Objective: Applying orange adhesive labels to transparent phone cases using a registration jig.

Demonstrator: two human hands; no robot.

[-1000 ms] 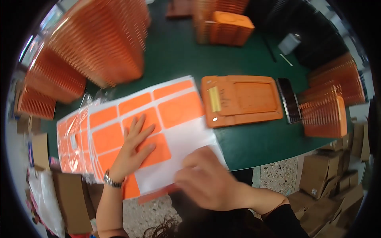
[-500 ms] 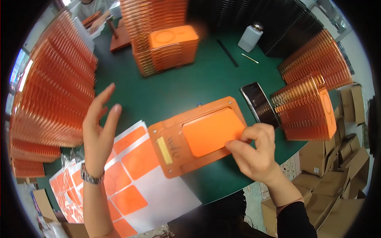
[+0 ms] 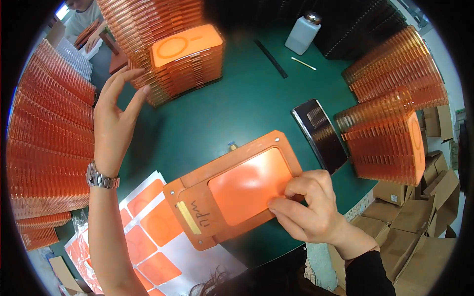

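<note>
An orange fixture block (image 3: 187,187) with screws at its corners lies on the green table, slightly tilted in view. In its recess rests a smooth orange rounded sheet (image 3: 247,190). My right hand (image 3: 313,209) pinches with thumb and forefinger at the sheet's lower right edge; the fingertips hide the exact grip. My left hand (image 3: 112,123), with a metal watch on the wrist, is raised, thumb and fingers apart and holding nothing. Its fingertips are by a stack of translucent orange phone cases (image 3: 190,69), whose top face carries a ring mark.
White sheets of orange stickers (image 3: 160,224) lie under my left forearm. A dark phone (image 3: 321,135), cotton swab (image 3: 303,63), black strip (image 3: 270,58) and white pump bottle (image 3: 302,35) stand or lie beyond. Tall case stacks (image 3: 49,133) flank the table; cardboard boxes (image 3: 410,222) fill the right floor. Another person sits far left.
My left hand has moved forward to the near case stack, still spread. My right hand stays pinched at the sheet's edge on the fixture. The whole view has shifted a little.
</note>
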